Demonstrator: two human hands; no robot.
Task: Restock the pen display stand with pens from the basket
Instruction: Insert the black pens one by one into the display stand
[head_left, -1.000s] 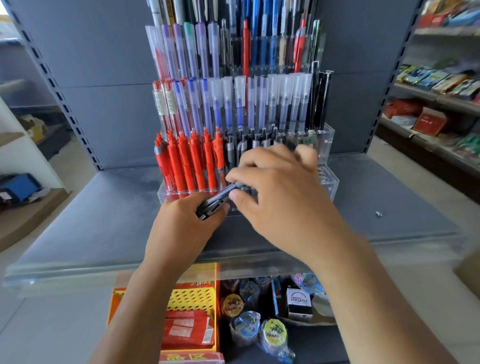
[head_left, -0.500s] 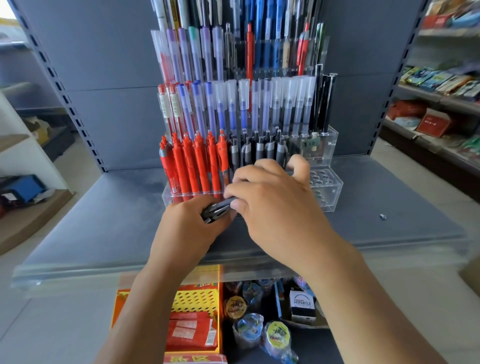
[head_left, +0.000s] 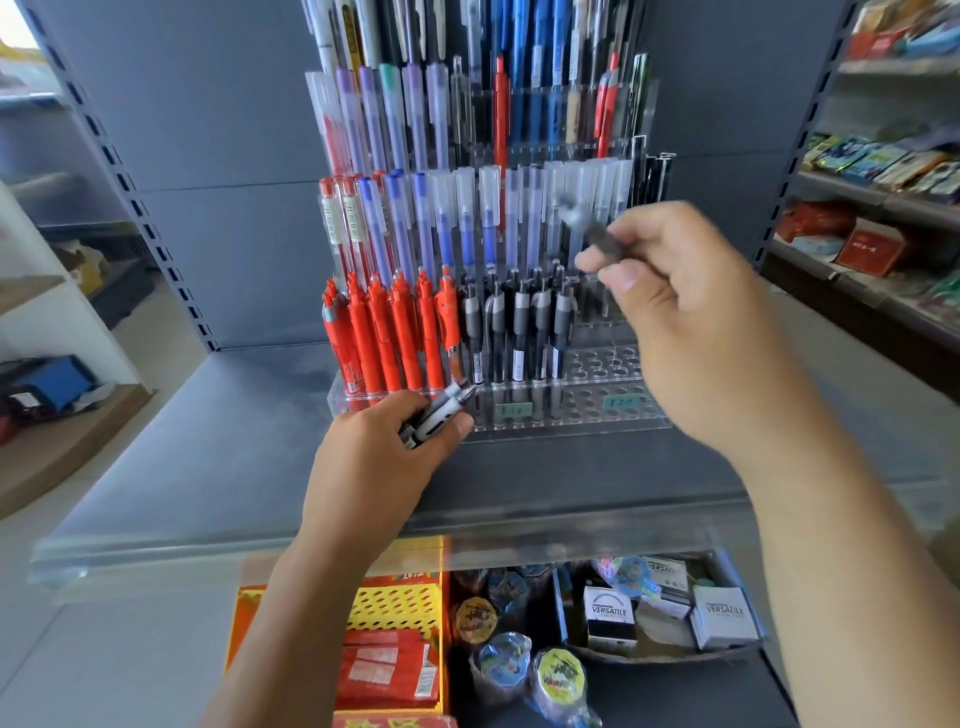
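Right hand: thumb and forefinger pinched a single pen, dark-bodied and motion-blurred. It was raised in front of the pen display stand, above the stand's lower right holes. Remaining fingers loosely curled. Judged: pen lifted high so its tip can come down plumb into a hole.

Left hand: fingers wrapped round a bundle of pens, grey and black, tips pointing up-right. It was held just before the stand's front left edge. Judged: it serves as a reserve, parked close so the right hand can draw one pen at a time.

Stand, front tier: red pens at left, grey-black pens beside them toward the middle, open holes to their right. Judged: the next matching slot is the first open hole right of the grey-black row. Restock partly done, with many holes unfilled.

The stand sat on a grey shelf. Below the stand and shelf edge was a yellow basket showing red packets; cannot tell whether it supplied the pens
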